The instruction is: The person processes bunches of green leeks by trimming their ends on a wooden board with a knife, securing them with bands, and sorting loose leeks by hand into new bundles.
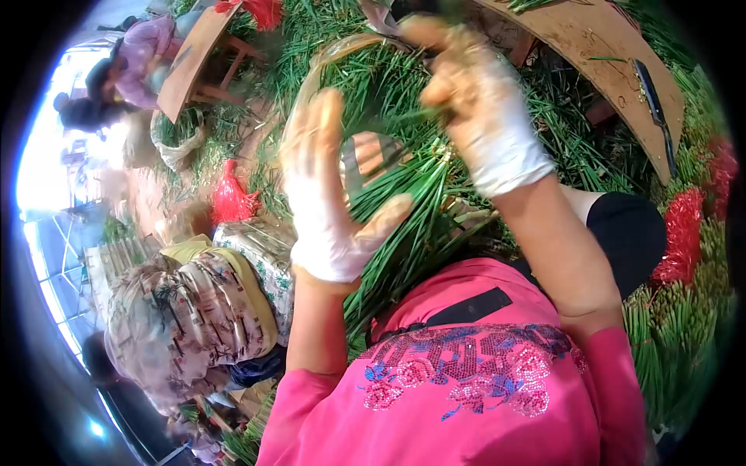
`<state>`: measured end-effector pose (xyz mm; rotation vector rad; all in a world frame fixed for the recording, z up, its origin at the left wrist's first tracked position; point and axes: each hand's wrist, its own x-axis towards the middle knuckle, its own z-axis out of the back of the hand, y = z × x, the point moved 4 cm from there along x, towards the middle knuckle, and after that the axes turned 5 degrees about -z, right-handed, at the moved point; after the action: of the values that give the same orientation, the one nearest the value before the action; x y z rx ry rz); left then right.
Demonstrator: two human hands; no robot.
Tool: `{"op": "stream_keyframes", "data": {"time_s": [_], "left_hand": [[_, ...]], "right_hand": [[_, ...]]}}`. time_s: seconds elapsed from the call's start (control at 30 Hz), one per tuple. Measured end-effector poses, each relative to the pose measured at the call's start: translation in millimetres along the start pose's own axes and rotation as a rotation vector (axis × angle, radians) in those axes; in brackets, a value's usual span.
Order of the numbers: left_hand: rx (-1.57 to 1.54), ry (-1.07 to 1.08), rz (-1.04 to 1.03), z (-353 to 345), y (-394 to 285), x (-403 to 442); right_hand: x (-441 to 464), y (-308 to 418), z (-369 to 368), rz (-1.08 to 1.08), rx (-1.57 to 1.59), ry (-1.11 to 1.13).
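My left hand (330,194), in a pale, stained glove, is spread with its thumb apart, just left of long green stalks (412,210) lying across my lap. Nothing shows in its grip. Higher up on the right, my right hand (470,97) wears a similar glove, and its fingers are bent and blurred by motion. A few green stalks stretch left from near its fingertips, but whether they are held is hard to tell. Beneath and between both hands lies a loose heap of green stalks (381,81). Clear plastic edging curves along the heap's upper left side.
A wooden board (575,39) at the upper right bears a black-handled knife (657,109). Red plastic strands (231,194) lie left, with more (680,233) at right. A person in patterned clothing (190,318) sits at left; another person (144,58) is near a bench (190,62).
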<state>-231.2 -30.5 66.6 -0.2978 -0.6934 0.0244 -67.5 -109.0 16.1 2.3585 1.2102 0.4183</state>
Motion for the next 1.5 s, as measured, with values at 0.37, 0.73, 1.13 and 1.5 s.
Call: {"op": "stream_keyframes", "data": {"time_s": [0.37, 0.73, 1.13, 1.5], "left_hand": [[-0.646, 0.108, 0.900, -7, 92, -64], [-0.657, 0.206, 0.690, -92, 59, -146], [-0.435, 0.301, 0.292, -79, 32, -108], [-0.262, 0.495, 0.392, -72, 40, -131]], "right_hand": [[-66, 39, 90, 0.174, -0.822, -0.104], [-97, -51, 67, -0.591, -1.041, -0.200], [-88, 16, 92, -0.330, -0.652, -0.406], [-138, 258, 174, 0.636, -0.600, -1.029]]}}
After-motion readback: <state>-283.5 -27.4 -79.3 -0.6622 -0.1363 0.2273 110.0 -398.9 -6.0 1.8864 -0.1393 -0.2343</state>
